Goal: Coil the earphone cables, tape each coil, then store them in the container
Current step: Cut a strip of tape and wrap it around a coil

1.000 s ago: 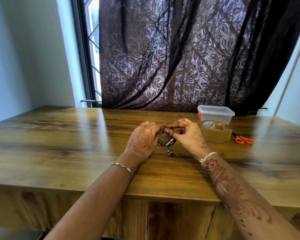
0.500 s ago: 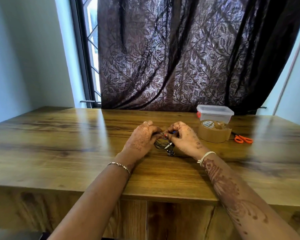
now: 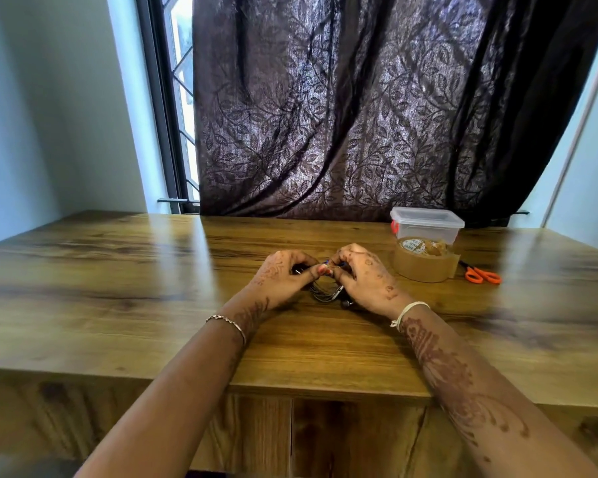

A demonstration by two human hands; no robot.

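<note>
Dark cable coil [image 3: 326,294] hanging downward between hands

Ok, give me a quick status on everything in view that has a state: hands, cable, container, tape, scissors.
Left hand: closed on the earphone cable.
Right hand: closed on the same cable.
Earphone cable: coiled, held between both hands just above the table; tape on it cannot be made out.
Container: lid on, sitting behind the tape roll.
Tape roll: lying flat on the table, untouched.
Scissors: blades closed, lying on the table.
</note>
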